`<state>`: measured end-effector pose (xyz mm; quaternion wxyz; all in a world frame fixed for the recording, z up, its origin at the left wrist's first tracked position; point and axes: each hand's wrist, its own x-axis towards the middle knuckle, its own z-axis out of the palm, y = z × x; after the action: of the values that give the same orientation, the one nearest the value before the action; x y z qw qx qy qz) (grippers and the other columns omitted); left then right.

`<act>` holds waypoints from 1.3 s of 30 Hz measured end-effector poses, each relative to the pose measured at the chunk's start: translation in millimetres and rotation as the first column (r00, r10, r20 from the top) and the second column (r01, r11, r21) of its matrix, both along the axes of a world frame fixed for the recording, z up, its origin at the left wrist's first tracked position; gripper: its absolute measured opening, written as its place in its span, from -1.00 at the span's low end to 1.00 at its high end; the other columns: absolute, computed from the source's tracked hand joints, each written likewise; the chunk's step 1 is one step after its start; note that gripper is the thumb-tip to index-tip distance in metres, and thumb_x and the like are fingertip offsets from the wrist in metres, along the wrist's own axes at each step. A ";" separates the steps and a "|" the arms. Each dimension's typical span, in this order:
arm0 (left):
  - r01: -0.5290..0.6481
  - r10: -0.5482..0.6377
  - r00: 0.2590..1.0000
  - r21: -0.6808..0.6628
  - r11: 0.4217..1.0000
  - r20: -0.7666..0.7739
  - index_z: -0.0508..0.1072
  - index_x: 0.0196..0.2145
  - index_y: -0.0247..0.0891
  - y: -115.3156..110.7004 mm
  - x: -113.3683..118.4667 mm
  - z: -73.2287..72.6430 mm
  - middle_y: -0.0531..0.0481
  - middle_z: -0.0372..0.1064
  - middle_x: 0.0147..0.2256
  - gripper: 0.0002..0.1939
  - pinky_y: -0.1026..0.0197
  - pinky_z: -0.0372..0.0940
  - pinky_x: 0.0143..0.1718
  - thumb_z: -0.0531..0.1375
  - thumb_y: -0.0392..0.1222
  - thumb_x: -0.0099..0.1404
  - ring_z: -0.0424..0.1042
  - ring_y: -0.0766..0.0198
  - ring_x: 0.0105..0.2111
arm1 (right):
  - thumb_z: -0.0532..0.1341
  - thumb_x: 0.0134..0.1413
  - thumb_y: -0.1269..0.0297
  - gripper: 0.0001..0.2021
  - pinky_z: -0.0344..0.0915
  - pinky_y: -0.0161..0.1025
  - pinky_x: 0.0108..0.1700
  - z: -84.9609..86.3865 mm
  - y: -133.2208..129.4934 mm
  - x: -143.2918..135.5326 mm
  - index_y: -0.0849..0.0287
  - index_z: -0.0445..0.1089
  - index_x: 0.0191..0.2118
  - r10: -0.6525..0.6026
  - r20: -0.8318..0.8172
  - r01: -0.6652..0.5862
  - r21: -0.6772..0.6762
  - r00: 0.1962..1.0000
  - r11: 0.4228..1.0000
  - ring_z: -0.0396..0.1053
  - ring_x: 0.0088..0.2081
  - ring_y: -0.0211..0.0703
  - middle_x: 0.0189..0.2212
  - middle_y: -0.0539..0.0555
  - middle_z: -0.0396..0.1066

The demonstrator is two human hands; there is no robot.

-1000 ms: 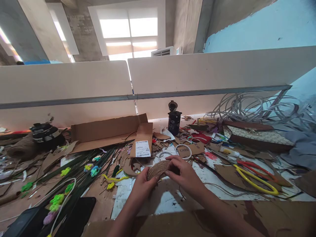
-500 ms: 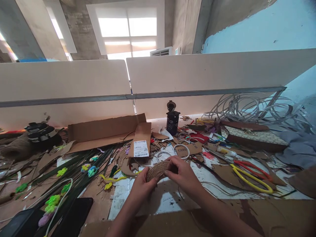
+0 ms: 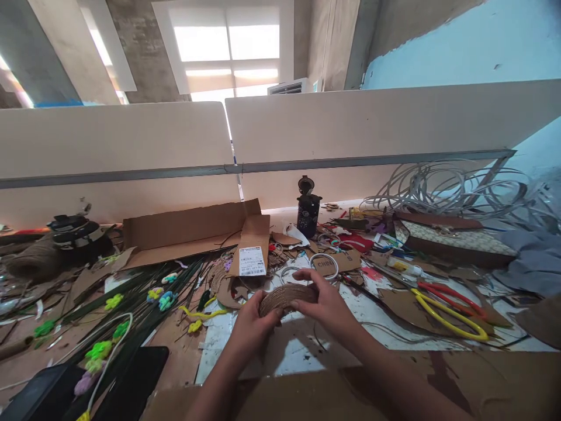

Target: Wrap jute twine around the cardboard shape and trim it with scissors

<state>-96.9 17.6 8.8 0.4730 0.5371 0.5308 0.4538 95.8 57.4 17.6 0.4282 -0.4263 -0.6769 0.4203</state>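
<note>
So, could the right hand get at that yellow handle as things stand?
Probably yes: the yellow handle lies to the right with nothing seen on top of it. But the right hand has its grip on the twine-wound piece, so it would likely have to let go first.

I face two pale, flat partition panels (image 3: 109, 137) crossed by a long grey metal rail (image 3: 307, 165); above them I see a bright rectangular window (image 3: 201, 44), a rough grey-brown concrete wall (image 3: 139, 47) and, rightward, a light-blue painted wall (image 3: 504, 38).
</note>
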 end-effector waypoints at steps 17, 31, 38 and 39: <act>-0.007 0.005 0.997 -0.024 1.000 -0.073 0.41 -0.28 -0.27 0.6 0.3 3.0 0.09 0.34 -0.47 -0.67 0.33 0.22 -0.56 0.32 0.02 0.14 0.28 0.34 -0.54 | 0.35 -0.10 0.24 -0.68 0.32 -0.14 -0.13 -0.9 -1.5 -1.2 0.10 0.38 -0.15 0.049 -0.007 -0.049 -0.129 0.999 0.990 0.45 -0.18 0.00 -0.24 0.04 0.50; -0.006 0.010 1.000 -0.115 0.993 0.029 0.40 -0.33 -0.24 -6.7 2.7 36.7 0.07 0.40 -0.47 -0.67 0.27 0.29 -0.48 0.35 -0.04 0.01 0.37 0.28 -0.51 | 0.33 -0.25 0.29 -0.58 0.29 -0.21 -0.22 29.3 -1.8 2.1 0.15 0.41 -0.13 0.125 -0.128 -0.151 -0.219 0.984 0.964 0.42 -0.24 -0.06 -0.29 0.02 0.50; 0.098 -0.105 0.993 -0.113 0.989 -0.059 0.43 -0.31 -0.25 -8.1 6.7 52.5 0.08 0.40 -0.47 -0.66 0.27 0.23 -0.46 0.40 -0.05 0.02 0.35 0.28 -0.49 | 0.34 -0.22 0.34 -0.61 0.33 -0.22 -0.29 32.0 -5.9 2.8 0.14 0.44 -0.14 0.210 -0.104 -0.228 -0.199 0.972 0.953 0.43 -0.29 -0.09 -0.32 0.01 0.51; 0.097 -0.102 0.994 -0.123 0.988 -0.041 0.43 -0.32 -0.25 -7.5 8.1 51.6 0.08 0.40 -0.47 -0.65 0.27 0.23 -0.46 0.40 -0.03 0.03 0.35 0.29 -0.51 | 0.35 -0.19 0.30 -0.59 0.35 -0.20 -0.28 30.4 -4.6 4.3 0.14 0.43 -0.10 0.215 -0.126 -0.238 -0.212 0.968 0.948 0.45 -0.29 -0.08 -0.32 0.01 0.51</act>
<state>-88.9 10.0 60.3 0.5141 0.5439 0.5407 0.3840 100.1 52.7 48.0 0.3595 -0.3696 -0.6468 0.5620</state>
